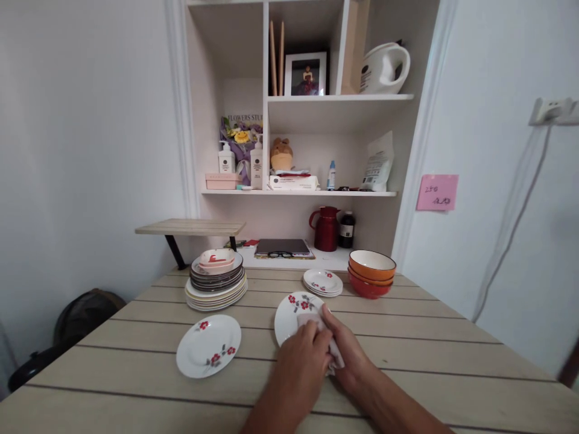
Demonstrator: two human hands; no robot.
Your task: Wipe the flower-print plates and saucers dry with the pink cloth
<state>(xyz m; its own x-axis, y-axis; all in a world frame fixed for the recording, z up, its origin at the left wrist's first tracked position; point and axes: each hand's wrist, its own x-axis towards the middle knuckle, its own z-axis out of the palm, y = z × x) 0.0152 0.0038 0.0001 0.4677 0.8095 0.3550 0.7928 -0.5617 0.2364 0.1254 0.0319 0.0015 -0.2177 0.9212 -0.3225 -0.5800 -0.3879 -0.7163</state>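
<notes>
A white plate with red flowers (286, 316) is tilted up above the table in front of me. My right hand (350, 349) grips its right edge, thumb over the rim. My left hand (301, 367) presses a pale folded cloth (335, 352) against the plate's face, with its fingers curled around the cloth. Part of the cloth hangs by my right palm. The plate's lower part is hidden behind my hands. To the left, a second flowered plate (199, 349) lies flat on the table.
Behind on the left stands a stack of plates (217, 292) topped by small dishes (217, 259). Small flowered plates (322, 282) are piled at the back, beside stacked orange and red bowls (371, 274). Beyond the wooden table (149, 386), a shelf holds a red jug (326, 229) and laptop (283, 247).
</notes>
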